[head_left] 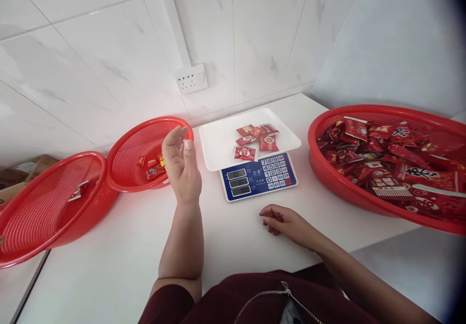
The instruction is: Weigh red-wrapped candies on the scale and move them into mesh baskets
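Observation:
My left hand (182, 166) is raised beside the middle red basket (125, 151), its fingers bent and apart from the thumb. I see nothing held in it, though part of the palm side is hidden. Low over the white table in front of the digital scale (251, 184) is my right hand (282, 221), loosely curled with a gap between thumb and forefinger and no object showing. On the scale's white tray (218, 154) lie several red candy packets (268, 142). A few more packets (155, 171) are inside the middle basket.
A large red basket (316, 161) heaped with red-wrapped packets (396, 144) stands at the right. Another red basket (105, 202) is at the far left, holding a few packets, with cardboard boxes (43, 166) behind it. A socket (191, 78) is on the tiled wall.

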A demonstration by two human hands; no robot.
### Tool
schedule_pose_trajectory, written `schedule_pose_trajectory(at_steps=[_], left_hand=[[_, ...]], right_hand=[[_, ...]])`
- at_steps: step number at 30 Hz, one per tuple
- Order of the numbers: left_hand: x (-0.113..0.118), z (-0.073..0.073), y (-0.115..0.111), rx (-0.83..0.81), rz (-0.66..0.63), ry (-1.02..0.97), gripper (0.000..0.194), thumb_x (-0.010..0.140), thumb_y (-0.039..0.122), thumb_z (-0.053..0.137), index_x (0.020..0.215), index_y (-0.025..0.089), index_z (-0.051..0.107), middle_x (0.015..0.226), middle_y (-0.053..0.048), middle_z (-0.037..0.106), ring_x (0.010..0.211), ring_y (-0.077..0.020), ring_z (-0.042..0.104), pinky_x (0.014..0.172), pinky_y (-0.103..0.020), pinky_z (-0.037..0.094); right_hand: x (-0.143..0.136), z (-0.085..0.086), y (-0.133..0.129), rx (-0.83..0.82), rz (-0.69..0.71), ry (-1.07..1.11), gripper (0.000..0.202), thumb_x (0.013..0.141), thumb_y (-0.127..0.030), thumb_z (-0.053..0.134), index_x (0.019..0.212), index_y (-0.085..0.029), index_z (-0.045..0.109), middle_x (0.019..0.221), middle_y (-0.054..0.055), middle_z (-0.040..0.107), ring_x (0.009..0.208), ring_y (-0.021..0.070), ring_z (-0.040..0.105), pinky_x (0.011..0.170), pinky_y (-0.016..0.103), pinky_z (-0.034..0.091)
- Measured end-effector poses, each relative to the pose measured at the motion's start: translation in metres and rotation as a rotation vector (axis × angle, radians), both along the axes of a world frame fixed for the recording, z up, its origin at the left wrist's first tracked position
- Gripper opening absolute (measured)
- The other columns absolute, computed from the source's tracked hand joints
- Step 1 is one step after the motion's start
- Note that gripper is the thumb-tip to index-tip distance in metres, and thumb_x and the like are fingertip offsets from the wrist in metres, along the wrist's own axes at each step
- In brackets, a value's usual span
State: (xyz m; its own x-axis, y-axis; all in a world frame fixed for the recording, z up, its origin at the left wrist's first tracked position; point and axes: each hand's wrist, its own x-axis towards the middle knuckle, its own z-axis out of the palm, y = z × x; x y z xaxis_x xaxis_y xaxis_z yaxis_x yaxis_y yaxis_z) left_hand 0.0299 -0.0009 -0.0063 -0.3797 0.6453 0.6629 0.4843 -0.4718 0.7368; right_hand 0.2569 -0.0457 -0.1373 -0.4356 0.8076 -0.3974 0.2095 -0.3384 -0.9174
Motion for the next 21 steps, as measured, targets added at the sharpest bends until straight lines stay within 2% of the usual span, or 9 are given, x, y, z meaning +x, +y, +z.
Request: schedule_pose_trajectory(at_steps=[8, 12, 16, 18, 21], left_hand=[[0.001, 0.001, -0.002, -0.06, 0.041, 0.061, 0.036, 0.095, 0.044, 0.034, 0.126, 0.027, 0.041, 0.127, -0.006, 0.054, 0.123, -0.0181, 0.05, 0.101, -0.036, 0.043], [0.003, 0.0, 0.0, -0.035, -0.055, 0.043, 0.029, 0.094, 0.039, 0.041, 0.118, 0.025, 0.047, 0.12, -0.006, 0.058, 0.117, -0.0174, 0.054, 0.099, -0.034, 0.044], [0.005, -0.003, 0.004, -0.131, -0.172, 0.139, 0.023, 0.09, 0.035, 0.05, 0.106, 0.02, 0.058, 0.109, -0.006, 0.064, 0.108, -0.0179, 0.059, 0.096, -0.035, 0.045], [0.006, -0.003, 0.005, -0.177, -0.139, 0.223, 0.024, 0.088, 0.036, 0.052, 0.103, 0.019, 0.061, 0.107, -0.007, 0.067, 0.105, -0.019, 0.06, 0.094, -0.035, 0.046], [0.006, -0.004, 0.005, -0.22, -0.07, 0.279, 0.025, 0.087, 0.038, 0.054, 0.102, 0.02, 0.063, 0.106, -0.006, 0.068, 0.103, -0.0203, 0.061, 0.091, -0.035, 0.047]], right_hand=[[0.002, -0.002, 0.003, -0.009, -0.018, 0.0, 0.03, 0.071, -0.045, 0.068, 0.085, -0.02, 0.062, 0.068, -0.002, 0.058, 0.058, 0.0124, 0.057, 0.057, 0.028, 0.047], [0.0, -0.005, 0.004, -0.005, -0.016, -0.003, 0.031, 0.07, -0.046, 0.067, 0.086, -0.02, 0.062, 0.068, -0.002, 0.058, 0.058, 0.0123, 0.057, 0.056, 0.028, 0.048], [-0.003, -0.006, 0.001, 0.0, 0.003, -0.017, 0.03, 0.072, -0.044, 0.064, 0.088, -0.019, 0.059, 0.071, -0.002, 0.058, 0.058, 0.0112, 0.056, 0.055, 0.027, 0.048], [0.002, 0.004, 0.0, 0.044, 0.035, -0.038, 0.026, 0.074, -0.04, 0.061, 0.089, -0.018, 0.06, 0.071, -0.001, 0.058, 0.059, 0.0114, 0.057, 0.057, 0.027, 0.048], [0.028, 0.045, 0.009, 0.237, 0.051, -0.116, 0.024, 0.079, -0.038, 0.056, 0.092, -0.019, 0.063, 0.074, 0.001, 0.063, 0.064, 0.0133, 0.06, 0.063, 0.029, 0.05]])
